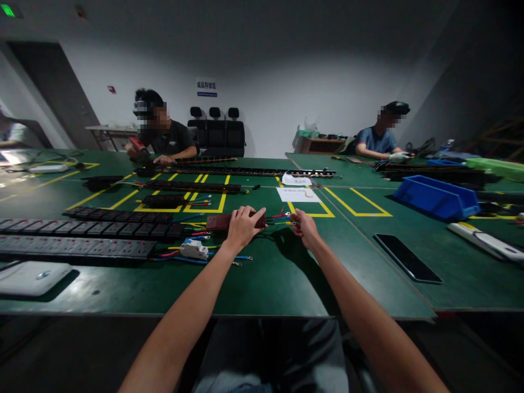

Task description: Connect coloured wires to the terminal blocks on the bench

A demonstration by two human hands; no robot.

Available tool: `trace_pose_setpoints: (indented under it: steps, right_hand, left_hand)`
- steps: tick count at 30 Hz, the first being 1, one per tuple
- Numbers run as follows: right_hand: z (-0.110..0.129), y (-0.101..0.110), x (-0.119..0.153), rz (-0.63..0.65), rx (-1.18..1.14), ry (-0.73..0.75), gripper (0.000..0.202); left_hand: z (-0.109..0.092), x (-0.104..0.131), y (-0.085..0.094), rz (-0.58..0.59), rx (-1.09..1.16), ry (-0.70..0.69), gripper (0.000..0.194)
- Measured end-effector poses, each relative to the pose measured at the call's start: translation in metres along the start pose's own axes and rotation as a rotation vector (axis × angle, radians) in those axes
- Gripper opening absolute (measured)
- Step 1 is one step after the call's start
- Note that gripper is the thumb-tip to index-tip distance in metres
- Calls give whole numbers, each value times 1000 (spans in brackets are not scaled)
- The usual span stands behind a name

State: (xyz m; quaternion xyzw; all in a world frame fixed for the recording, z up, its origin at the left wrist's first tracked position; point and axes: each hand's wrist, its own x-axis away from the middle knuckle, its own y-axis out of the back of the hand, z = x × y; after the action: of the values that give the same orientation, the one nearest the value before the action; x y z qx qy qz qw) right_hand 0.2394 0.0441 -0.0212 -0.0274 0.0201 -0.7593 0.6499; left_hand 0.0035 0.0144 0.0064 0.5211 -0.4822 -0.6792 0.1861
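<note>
My left hand point(244, 226) is wrapped over a short reddish-brown socket block point(218, 221) that lies on the green table; the fingers hide much of its right half. From the block's right end run thin coloured wires point(279, 217) with ring lugs. At their tips, my right hand point(305, 228) is closed in a pinch on the wire ends; the exact wires between the fingers are partly hidden. Yellow-green wires point(194, 224) stick out to the left of the block. Just left and nearer lies a white circuit breaker point(194, 249) with wires attached.
Long black socket strips point(82, 246) lie at left, beside a white device point(35, 277). More strips point(245, 171) lie farther back, near paper labels point(297, 195). At right are a phone point(406, 256), a blue bin point(436, 197) and a white tool point(487, 241). Two people work across the table.
</note>
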Motion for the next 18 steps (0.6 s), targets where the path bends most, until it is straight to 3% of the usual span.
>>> trace_pose_setpoints:
  steps: [5, 9, 18]
  right_hand:
    - [-2, 4, 1, -17, 271, 180, 62]
    - [-3, 4, 1, 34, 326, 207, 75]
    - [1, 0, 5, 14, 447, 453, 63]
  left_hand:
    - [2, 0, 0, 11, 2, 8, 57]
    - [4, 1, 1, -3, 10, 26, 58]
    - [5, 0, 0, 9, 30, 8, 58]
